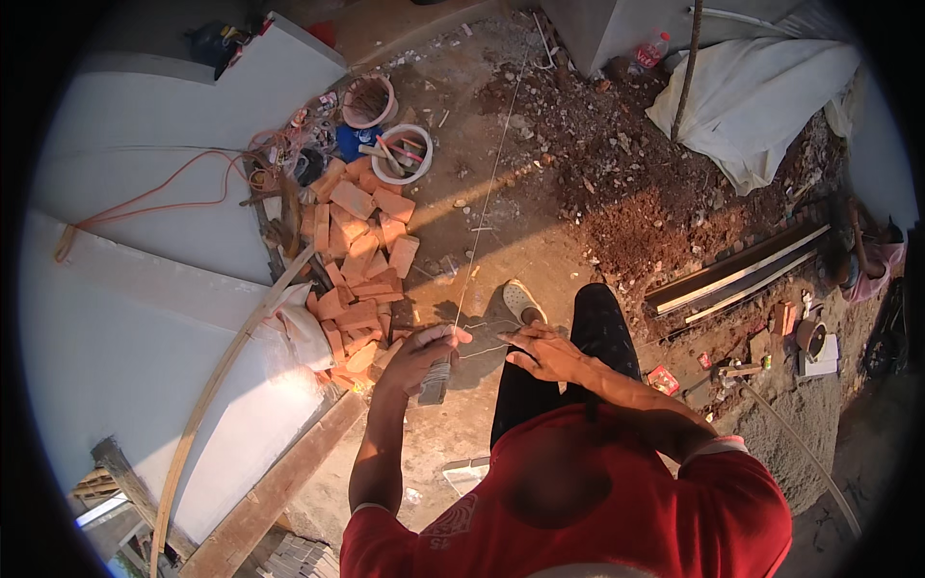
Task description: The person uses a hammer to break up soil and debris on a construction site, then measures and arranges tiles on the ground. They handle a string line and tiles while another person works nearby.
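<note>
The left hand is gripping one grey, string-wound oblong block at five o'clock — one thin, pale string is running toward twelve — at three, the right hand is hovering, its grasp unclear.

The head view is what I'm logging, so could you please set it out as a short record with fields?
Left hand: holds a string-wound block
Right hand: beside loose string; whether it pinches any is unclear
String: runs nearly straight up the picture from the left hand
Left of string: orange bricks, pink bucket, white bucket
Upper right: white sheet
Right edge: another person
</note>
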